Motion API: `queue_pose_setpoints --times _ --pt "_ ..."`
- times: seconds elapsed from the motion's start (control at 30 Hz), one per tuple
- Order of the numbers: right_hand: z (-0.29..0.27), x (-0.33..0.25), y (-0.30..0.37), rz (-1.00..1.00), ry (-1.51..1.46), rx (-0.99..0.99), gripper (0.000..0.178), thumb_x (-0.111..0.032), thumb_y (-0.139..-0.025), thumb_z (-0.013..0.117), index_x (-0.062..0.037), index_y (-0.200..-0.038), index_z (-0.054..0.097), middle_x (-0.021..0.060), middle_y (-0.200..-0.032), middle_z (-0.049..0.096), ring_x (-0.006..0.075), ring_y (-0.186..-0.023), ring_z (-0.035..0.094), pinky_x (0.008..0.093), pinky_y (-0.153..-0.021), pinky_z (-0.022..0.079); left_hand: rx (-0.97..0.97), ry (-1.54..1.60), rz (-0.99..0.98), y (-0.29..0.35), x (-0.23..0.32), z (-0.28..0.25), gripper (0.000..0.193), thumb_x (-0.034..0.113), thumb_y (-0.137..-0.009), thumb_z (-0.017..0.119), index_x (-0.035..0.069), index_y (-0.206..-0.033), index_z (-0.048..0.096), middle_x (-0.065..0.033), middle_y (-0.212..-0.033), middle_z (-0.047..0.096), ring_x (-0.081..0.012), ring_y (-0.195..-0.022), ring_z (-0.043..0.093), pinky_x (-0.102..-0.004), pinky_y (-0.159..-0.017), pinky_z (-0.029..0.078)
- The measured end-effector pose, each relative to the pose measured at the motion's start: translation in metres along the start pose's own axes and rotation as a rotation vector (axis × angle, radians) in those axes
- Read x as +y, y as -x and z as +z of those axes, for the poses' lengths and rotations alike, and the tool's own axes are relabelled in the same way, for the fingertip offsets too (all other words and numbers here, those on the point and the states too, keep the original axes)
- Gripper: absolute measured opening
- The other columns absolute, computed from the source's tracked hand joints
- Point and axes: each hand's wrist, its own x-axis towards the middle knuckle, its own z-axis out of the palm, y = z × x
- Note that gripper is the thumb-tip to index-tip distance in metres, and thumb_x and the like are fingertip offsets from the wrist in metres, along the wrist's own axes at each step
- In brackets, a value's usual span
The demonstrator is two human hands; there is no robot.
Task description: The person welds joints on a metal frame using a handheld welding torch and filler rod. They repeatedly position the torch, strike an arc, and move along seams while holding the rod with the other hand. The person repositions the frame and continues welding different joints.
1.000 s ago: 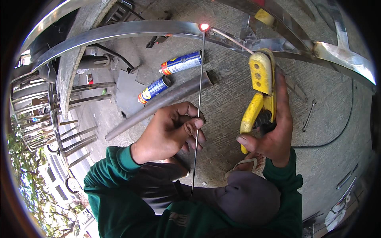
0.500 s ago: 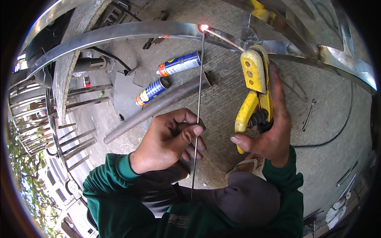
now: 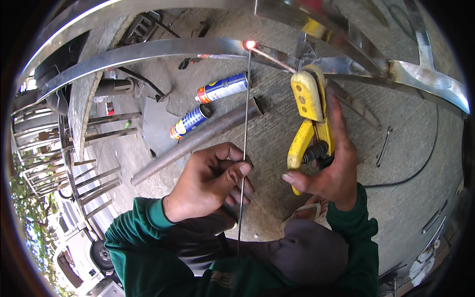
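Observation:
My left hand (image 3: 200, 185) pinches a long thin metal rod (image 3: 246, 123) between thumb and fingers. The rod stands nearly upright in view, its top end at a glowing spot on a shiny curved metal bar (image 3: 163, 48). My right hand (image 3: 341, 168) is wrapped around a yellow welding electrode holder (image 3: 308, 99), with the index finger stretched along its side. Clamped in the holder's jaws is a thin welding electrode (image 3: 274, 60), which slants up left to the same red-white glow. Glare hides whether the rod and electrode tips touch the bar.
Two blue spray cans (image 3: 222, 88) and a dark metal pipe (image 3: 198, 141) lie on the concrete floor beyond my left hand. More shiny bars (image 3: 346, 44) cross at the top right. A black cable (image 3: 415, 173) curves at right, near a wrench (image 3: 385, 146). Metal railings (image 3: 69, 163) stand at left.
The glowing spot, bar and holder sit slightly lower and further left in view, and more of the upper bar shows. Both hands keep their grips.

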Motion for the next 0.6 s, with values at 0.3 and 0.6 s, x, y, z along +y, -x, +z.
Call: queue_pose_setpoints --times 0.3,0.6 --pt "-0.0003 -0.0008 -0.0048 -0.02 -0.017 0.002 0.115 -0.022 -0.061 0.089 0.0023 -0.151 0.022 0.0264 -0.143 0.045 0.0357 -0.127 0.052 0.0394 -0.099 0.049 0.003 -0.013 -0.006 0.0 -0.0002 0.0018 0.017 0.015 -0.1 0.054 -0.002 -0.103 0.053 -0.0121 -0.074 0.067 -0.0195 -0.063 0.069 -0.0269 -0.052 0.057" --pt "-0.0021 0.0016 -0.0026 -0.081 -0.032 0.037 0.119 -0.029 -0.061 0.09 0.0035 -0.151 0.02 0.0293 -0.147 0.037 0.0384 -0.135 0.042 0.0424 -0.11 0.038 0.005 -0.039 -0.041 -0.0001 0.002 0.0001 0.019 0.015 -0.1 0.055 -0.004 -0.1 0.053 -0.0138 -0.078 0.067 -0.0208 -0.066 0.07 -0.0279 -0.054 0.057"
